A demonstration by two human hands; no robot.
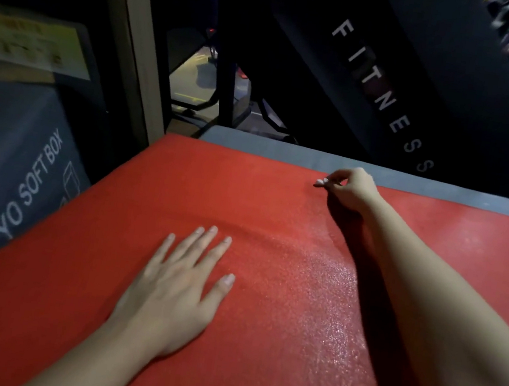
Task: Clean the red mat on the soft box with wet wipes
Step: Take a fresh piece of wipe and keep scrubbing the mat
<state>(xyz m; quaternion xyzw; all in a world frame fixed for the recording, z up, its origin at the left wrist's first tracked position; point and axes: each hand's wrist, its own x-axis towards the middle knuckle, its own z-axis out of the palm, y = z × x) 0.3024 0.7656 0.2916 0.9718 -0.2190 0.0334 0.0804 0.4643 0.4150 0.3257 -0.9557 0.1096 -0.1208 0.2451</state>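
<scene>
On the red mat (258, 225), left hand (175, 292) lies flat, fingers spread; at one o'clock, right hand (349, 189) fingers pinch a small white scrap (321, 182).

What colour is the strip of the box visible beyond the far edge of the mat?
Grey strip, beyond the red mat; head view.

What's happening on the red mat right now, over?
Left hand flat on red mat, empty. Right hand pinching small white bit near far edge. Nothing in the way.
</scene>
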